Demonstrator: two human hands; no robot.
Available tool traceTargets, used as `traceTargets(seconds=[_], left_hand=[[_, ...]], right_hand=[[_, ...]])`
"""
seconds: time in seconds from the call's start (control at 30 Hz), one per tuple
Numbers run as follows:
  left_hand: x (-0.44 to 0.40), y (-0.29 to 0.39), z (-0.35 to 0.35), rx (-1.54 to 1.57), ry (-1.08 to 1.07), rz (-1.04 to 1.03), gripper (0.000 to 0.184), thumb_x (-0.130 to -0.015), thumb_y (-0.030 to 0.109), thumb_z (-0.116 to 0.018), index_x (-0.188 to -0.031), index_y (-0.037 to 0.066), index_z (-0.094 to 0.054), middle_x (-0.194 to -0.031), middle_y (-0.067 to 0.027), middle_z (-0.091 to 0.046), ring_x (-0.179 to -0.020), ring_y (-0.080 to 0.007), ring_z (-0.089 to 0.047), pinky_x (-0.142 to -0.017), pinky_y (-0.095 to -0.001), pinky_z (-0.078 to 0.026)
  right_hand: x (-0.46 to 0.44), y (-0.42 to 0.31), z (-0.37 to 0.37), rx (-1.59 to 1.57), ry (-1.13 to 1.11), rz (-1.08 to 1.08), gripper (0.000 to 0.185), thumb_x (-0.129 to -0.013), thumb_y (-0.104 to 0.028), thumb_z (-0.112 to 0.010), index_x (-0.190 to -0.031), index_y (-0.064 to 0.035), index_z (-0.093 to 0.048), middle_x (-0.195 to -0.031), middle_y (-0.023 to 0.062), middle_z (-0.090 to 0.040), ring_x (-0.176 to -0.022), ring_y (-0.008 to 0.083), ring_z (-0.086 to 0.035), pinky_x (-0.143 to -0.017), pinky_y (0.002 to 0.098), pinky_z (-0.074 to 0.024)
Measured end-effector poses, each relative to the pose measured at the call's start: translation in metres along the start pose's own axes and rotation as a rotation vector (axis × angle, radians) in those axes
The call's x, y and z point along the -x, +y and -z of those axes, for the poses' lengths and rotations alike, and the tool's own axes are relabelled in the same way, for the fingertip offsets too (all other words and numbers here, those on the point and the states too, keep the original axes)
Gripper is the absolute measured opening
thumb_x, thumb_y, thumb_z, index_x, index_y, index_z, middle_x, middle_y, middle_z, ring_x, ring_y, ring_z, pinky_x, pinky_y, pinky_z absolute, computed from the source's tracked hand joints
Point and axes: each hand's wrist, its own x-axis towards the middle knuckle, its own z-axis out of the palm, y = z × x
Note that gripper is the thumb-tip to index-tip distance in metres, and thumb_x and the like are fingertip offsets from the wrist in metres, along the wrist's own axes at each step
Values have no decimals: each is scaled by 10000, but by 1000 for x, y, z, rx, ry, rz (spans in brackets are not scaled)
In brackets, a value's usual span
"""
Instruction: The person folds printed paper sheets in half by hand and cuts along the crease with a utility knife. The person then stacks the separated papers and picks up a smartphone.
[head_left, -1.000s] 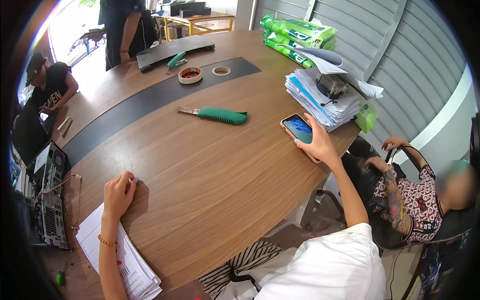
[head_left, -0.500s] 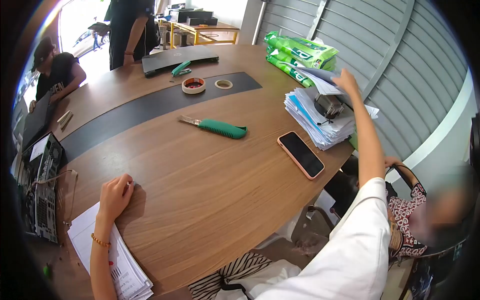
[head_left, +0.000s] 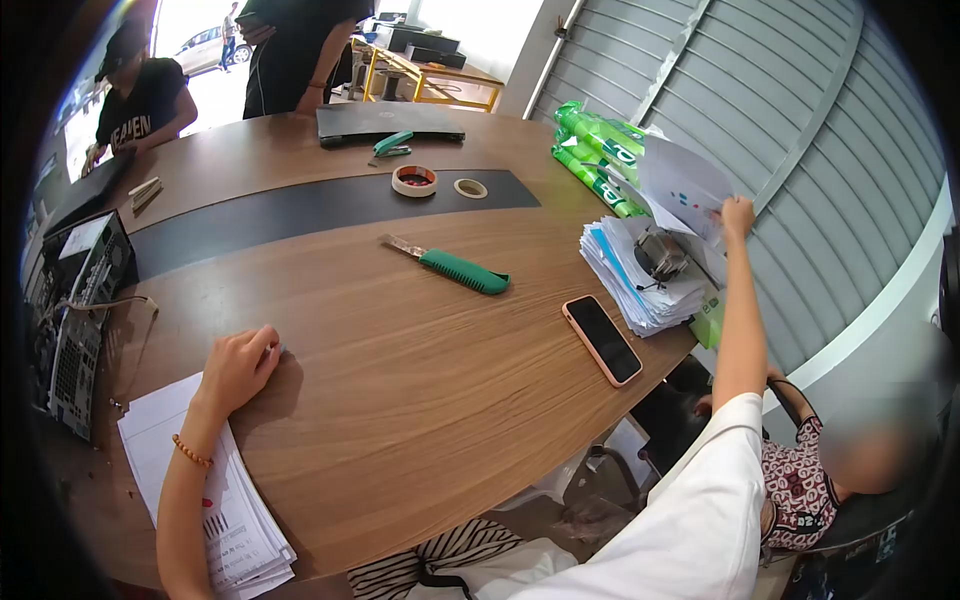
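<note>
My right hand (head_left: pixel 737 217) grips the edge of a raised sheet of paper (head_left: pixel 685 180), which bends upright and shows small coloured marks. Beneath it sits a thick paper stack (head_left: pixel 622 285) with a metal-finned computer cooler (head_left: pixel 660 257) on top. My left hand (head_left: pixel 238 368) rests on the table with curled fingers. Something small and bluish shows at its fingertips, too small to name. Under my left forearm lies a pile of printed papers (head_left: pixel 150 430). A phone (head_left: pixel 603 342) lies near the paper stack, and a green utility knife (head_left: pixel 465 271) lies mid-table.
Green plastic packs (head_left: pixel 600 150) stand behind the stack. Two tape rolls (head_left: pixel 414 181), a stapler (head_left: pixel 392 146) and a closed laptop (head_left: pixel 390 122) lie farther back. An opened computer case (head_left: pixel 85 320) stands at left. Two people are across the table; another sits at right.
My right hand has pulled the sheet up and to the right, so its printed side now shows. My left hand stays on the table, while the camera view has shifted a little.
</note>
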Motion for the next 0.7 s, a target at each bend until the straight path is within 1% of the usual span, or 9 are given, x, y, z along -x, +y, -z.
traceTargets(seconds=[0.03, 0.07, 0.13, 0.23, 0.37, 0.47, 0.57, 0.63, 0.7], left_hand=[[0, -1, -1, -1, 6, -10, 67, -787, 65, -574, -780, 42, -511, -647, -120, -579, -575, -295, -562, -521, -376, -433], [1, -1, -1, -2, 13, -20, 69, -788, 67, -573, -778, 41, -510, -645, -121, -577, -571, -297, -559, -521, -376, -433], [1, -2, -2, 8, 20, -21, 72, -789, 69, -572, -776, 41, -506, -642, -119, -576, -566, -298, -556, -519, -375, -431], [1, -1, -1, 11, 26, -34, 80, -792, 72, -570, -772, 41, -499, -636, -115, -574, -557, -298, -550, -513, -374, -426], [0, -1, 0, 10, 19, -51, 86, -797, 75, -567, -770, 44, -491, -629, -112, -572, -550, -299, -546, -505, -375, -419], [0, -3, -2, -5, 24, -55, 89, -802, 80, -565, -769, 44, -490, -630, -113, -572, -551, -303, -543, -508, -377, -420], [0, 0, 1, 24, -8, -12, 81, -798, 84, -567, -783, 39, -501, -658, -124, -571, -594, -315, -553, -550, -389, -432], [-1, 0, 1, 7, -10, -14, 84, -801, 89, -567, -782, 40, -501, -659, -122, -574, -591, -312, -554, -548, -389, -433], [0, 1, 1, -17, -20, -4, 87, -805, 95, -567, -782, 41, -502, -661, -120, -577, -588, -308, -555, -545, -390, -435]], right_hand=[[-8, -4, 7, -234, -63, -111, 225, -764, -53, -479, -835, 146, -558, -839, 266, -609, -716, 394, -654, -612, 422, -573], [-8, -17, 17, -232, -65, -102, 225, -764, -53, -479, -835, 146, -558, -839, 266, -609, -716, 394, -654, -612, 422, -573], [-3, -43, 40, -664, -75, -196, 250, -782, -43, -476, -792, 207, -478, -787, 264, -568, -625, 395, -644, -547, 382, -597], [-12, -49, 53, -884, -62, -172, 312, -813, -54, -460, -867, 251, -425, -872, 321, -544, -657, 430, -636, -615, 393, -609], [-11, -75, 79, -1018, -32, -233, 319, -824, -31, -430, -951, 259, -381, -966, 337, -513, -709, 454, -630, -660, 405, -610], [8, -102, 93, -1088, -58, -136, 335, -814, -18, -414, -966, 280, -391, -1007, 336, -508, -729, 440, -636, -674, 395, -610], [29, -132, 100, -1133, -104, -53, 331, -820, -26, -402, -977, 265, -414, -1055, 318, -502, -822, 436, -626, -737, 400, -601], [39, -144, 98, -1182, -164, 116, 331, -838, -39, -390, -994, 249, -439, -1071, 292, -511, -919, 420, -602, -786, 403, -586], [59, -172, 102, -1217, -186, 70, 319, -853, -37, -375, -1001, 231, -467, -1081, 282, -518, -965, 406, -584, -836, 409, -565]])
